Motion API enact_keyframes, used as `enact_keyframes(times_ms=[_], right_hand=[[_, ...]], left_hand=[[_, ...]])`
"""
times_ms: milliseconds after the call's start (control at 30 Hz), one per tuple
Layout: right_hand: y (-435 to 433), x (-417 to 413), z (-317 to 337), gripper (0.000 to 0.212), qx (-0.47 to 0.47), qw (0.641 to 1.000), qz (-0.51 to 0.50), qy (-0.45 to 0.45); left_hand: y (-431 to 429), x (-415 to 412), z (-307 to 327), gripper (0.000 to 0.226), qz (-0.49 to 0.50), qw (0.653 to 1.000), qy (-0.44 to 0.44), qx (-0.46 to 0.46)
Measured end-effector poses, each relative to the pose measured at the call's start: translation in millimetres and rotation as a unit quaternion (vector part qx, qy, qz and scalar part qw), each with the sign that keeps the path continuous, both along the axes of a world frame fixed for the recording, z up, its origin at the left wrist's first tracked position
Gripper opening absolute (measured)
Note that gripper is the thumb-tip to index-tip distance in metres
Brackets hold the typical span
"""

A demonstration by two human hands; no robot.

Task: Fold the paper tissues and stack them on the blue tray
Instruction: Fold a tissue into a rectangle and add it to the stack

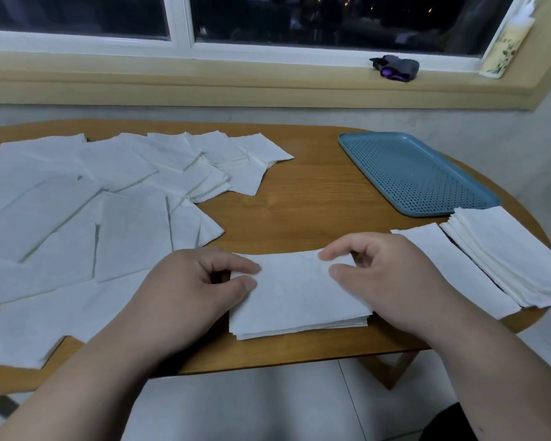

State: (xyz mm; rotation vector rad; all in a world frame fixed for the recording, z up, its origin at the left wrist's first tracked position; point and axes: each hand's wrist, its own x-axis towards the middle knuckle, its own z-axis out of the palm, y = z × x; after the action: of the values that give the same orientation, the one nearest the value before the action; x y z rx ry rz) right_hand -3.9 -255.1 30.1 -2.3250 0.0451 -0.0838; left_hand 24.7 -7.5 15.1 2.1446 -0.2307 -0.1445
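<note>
A white folded tissue [296, 294] lies near the front edge of the wooden table [306, 198]. My left hand [191, 291] pinches its left edge between thumb and fingers. My right hand [385, 275] pinches its top right edge. Several unfolded tissues [86, 218] are spread over the left half of the table. A stack of folded tissues [509, 256] lies at the right edge, with a single folded tissue [458, 275] beside it. The blue perforated tray [417, 173] sits at the back right with nothing on it.
A window sill [268, 81] runs behind the table. On it lie a dark bundle with a purple part [395, 68] and a tall patterned pack [503, 49]. Pale floor tiles [252, 405] show below the table's front edge.
</note>
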Motion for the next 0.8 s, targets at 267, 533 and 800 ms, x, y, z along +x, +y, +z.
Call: enact_keyframes(times_ms=[267, 533, 800], right_hand=[[-1, 3, -12, 0.020, -0.103, 0.995, 0.008, 0.008], [2, -2, -11, 0.021, -0.200, 0.979, 0.027, 0.013], [0, 0, -9, 0.010, -0.229, 0.973, 0.034, 0.009]], left_hand=[[-1, 4, -10, 0.013, -0.031, 0.995, -0.045, 0.084], [-1, 7, -14, 0.006, -0.050, 0.981, -0.127, 0.138], [-2, 5, -15, 0.011, -0.076, 0.975, -0.143, 0.150]])
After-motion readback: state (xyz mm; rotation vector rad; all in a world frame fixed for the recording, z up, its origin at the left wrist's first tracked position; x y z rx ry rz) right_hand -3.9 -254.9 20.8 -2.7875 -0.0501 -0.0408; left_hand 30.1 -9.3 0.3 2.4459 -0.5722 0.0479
